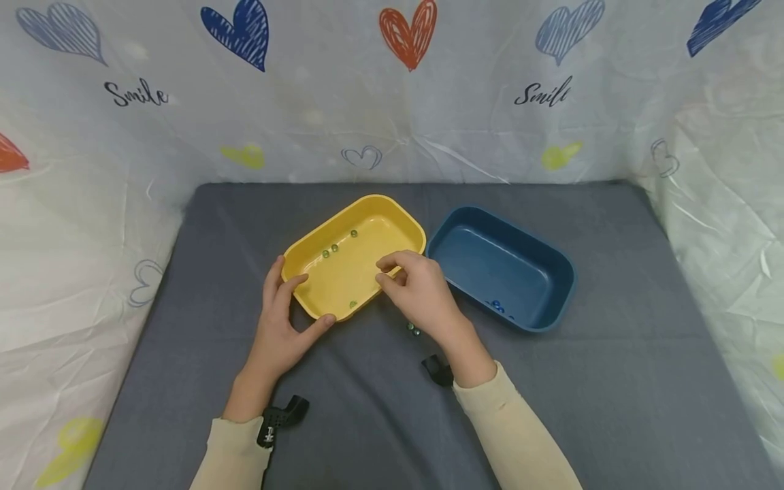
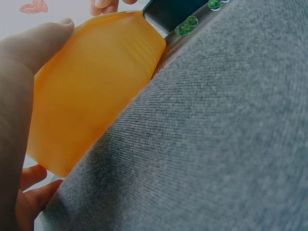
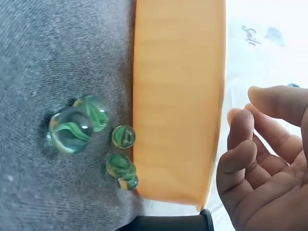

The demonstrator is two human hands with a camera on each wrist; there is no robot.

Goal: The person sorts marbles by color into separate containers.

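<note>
My left hand (image 1: 278, 330) grips the near left corner of a yellow tray (image 1: 331, 286), its thumb at the front rim and its fingers spread round the left end. Inside the tray lie several clear green marbles (image 1: 335, 248), most along the far wall. Above the tray's near right rim hovers my right hand (image 1: 422, 289), fingers loosely bent; in the right wrist view the thumb and fingers (image 3: 240, 127) stand apart with no marble visible between them. More green-swirled marbles (image 3: 72, 129) sit loose on the grey cloth beside the yellow tray, below my right hand.
To the right, its left end close to the yellow tray, stands a blue tray (image 1: 554, 289) with several blue marbles (image 1: 496, 305) at its near wall. Grey cloth (image 1: 618, 381) covers the table. A white curtain (image 1: 306, 122) printed with hearts hangs behind.
</note>
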